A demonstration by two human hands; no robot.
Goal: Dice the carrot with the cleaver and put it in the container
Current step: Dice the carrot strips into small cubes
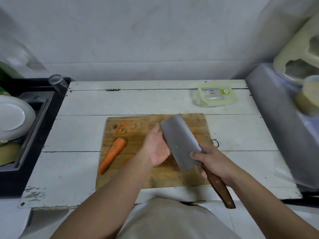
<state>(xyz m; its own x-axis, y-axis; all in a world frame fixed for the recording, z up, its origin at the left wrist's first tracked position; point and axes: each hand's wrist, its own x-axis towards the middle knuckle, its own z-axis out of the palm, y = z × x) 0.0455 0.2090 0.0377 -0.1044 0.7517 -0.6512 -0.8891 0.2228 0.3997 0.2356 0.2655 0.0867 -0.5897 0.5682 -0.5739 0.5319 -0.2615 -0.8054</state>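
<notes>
A wooden cutting board [198,123] lies on the white table. On its left part rests a half carrot [113,154], pointing toward me, with thin orange peelings [123,126] beyond it. My right hand [214,161] grips the wooden handle of the cleaver [181,142], whose broad blade lies tilted flat above the board's middle. My left hand [157,145] is held palm-up with straight fingers against the blade's left edge. A few small carrot bits [194,132] show beside the blade. The clear container with a green-rimmed lid [215,95] sits at the table's back right.
A black sink [43,118] at the left holds a white plate [13,116] and an upturned glass [57,81]. A grey slanted surface [276,118] with beige items borders the table on the right. A wall closes the back.
</notes>
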